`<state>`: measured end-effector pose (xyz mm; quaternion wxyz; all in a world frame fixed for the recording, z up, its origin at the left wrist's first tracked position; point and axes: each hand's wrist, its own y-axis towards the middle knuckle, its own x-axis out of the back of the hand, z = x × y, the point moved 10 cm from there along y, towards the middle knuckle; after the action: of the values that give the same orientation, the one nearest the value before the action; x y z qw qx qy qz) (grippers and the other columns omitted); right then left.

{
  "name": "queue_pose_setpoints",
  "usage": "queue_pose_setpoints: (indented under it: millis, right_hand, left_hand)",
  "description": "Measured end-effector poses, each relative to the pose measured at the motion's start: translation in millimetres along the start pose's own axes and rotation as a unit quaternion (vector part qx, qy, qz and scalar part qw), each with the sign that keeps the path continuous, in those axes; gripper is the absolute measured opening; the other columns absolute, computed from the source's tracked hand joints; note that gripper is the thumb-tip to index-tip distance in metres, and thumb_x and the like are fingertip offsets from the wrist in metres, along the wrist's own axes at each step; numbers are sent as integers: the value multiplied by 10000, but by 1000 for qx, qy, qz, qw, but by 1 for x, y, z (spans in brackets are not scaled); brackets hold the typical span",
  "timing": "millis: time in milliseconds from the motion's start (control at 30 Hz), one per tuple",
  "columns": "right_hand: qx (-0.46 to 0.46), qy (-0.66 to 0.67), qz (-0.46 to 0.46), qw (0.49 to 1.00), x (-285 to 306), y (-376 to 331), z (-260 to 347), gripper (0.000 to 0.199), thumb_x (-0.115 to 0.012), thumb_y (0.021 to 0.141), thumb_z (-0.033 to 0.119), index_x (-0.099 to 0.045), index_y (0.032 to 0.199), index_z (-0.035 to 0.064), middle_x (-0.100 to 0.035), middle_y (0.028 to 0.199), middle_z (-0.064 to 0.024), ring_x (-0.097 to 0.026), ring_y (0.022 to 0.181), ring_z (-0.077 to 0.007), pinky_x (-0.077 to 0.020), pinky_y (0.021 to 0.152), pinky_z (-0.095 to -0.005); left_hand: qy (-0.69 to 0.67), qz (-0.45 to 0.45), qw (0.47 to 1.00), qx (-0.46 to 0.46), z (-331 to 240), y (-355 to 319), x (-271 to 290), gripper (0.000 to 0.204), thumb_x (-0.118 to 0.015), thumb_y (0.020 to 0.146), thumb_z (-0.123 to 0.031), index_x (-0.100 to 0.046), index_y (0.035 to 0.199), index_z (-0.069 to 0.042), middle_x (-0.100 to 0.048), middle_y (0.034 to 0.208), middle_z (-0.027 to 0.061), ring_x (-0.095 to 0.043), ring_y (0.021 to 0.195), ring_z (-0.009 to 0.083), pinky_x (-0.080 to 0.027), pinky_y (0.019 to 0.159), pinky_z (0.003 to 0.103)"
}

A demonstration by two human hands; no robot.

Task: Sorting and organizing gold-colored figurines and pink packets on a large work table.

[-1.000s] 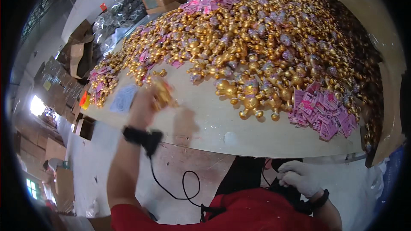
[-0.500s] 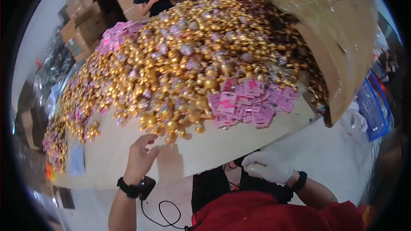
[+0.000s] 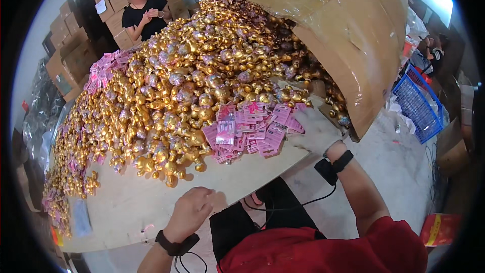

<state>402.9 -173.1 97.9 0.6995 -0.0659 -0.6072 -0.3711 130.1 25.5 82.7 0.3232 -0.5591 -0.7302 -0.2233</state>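
My right hand (image 3: 317, 132), in a whitish glove, reaches over the table's right part. Its fingers stretch out and touch the right edge of a heap of pink printed cards (image 3: 270, 139). I see nothing gripped in it. My bare left hand (image 3: 189, 212) hovers at the table's front edge, its fingers curled in and nothing visible in them; the palm is hidden. Just beyond it starts a large pile of shiny gold figurines (image 3: 166, 116), rounded in shape, some with silvery-purple parts. One clear-fronted pink pack (image 3: 226, 132) lies on top of the cards.
The pale tabletop (image 3: 126, 212) carries the pile, with a big taped cardboard sheet (image 3: 348, 35) standing at the back right. Another pink card heap (image 3: 106, 68) lies far left. A person in black (image 3: 146, 12) stands behind. A blue crate (image 3: 419, 103) is at the right.
My right hand has gone from beside my lap up to the pink cards. The left hand has drawn back toward the table edge, its fingers more curled. The whole view has shifted.
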Motion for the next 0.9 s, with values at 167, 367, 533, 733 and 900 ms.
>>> queue_pose_setpoints:
  millis: [167, 367, 533, 733, 900]
  right_hand:
    - [-10, -8, 78, 997, -20, 6, -22, 485, -632, 820, 331, -555, 1234, 90, -563, 1238, -211, -528, 1149, -385, -439, 960, -455]
    - [-20, 57, 45, 997, -11, 21, -33, 237, -553, 848, 232, -638, 995, 66, -641, 967, -210, -596, 935, -411, -484, 834, -476]
    - [-39, 19, -53, 998, 13, 31, -33, 223, -535, 862, 246, -598, 854, 32, -619, 854, -224, -597, 837, -419, -468, 741, -500]
    - [-127, 139, -33, 982, 40, 27, -30, 328, -590, 838, 330, -600, 816, 2, -619, 836, -219, -603, 802, -396, -461, 716, -467]
    - [-161, 225, -44, 960, 38, 22, -43, 280, -632, 816, 282, -647, 870, 8, -629, 764, -155, -602, 668, -286, -471, 638, -373]
  left_hand:
    - [88, 28, 981, -173, -59, 15, -34, 308, -635, 821, -136, -607, 1110, -33, -615, 1059, 160, -579, 1007, 342, -478, 889, 422]
    - [164, -2, 958, -237, -95, 53, -91, 510, -666, 815, -190, -502, 1283, -68, -445, 1355, 162, -418, 1253, 391, -409, 962, 520]
    - [248, -17, 944, -218, -91, 80, -117, 676, -715, 779, -274, -442, 1364, -73, -385, 1435, 132, -345, 1323, 392, -374, 981, 546]
    - [220, -47, 949, -220, -88, 82, -119, 632, -718, 777, -247, -465, 1328, -69, -390, 1420, 131, -345, 1321, 391, -355, 993, 564]
    - [186, -64, 955, -221, -87, 83, -115, 628, -720, 779, -256, -462, 1317, -60, -423, 1395, 136, -365, 1313, 383, -360, 1003, 560]
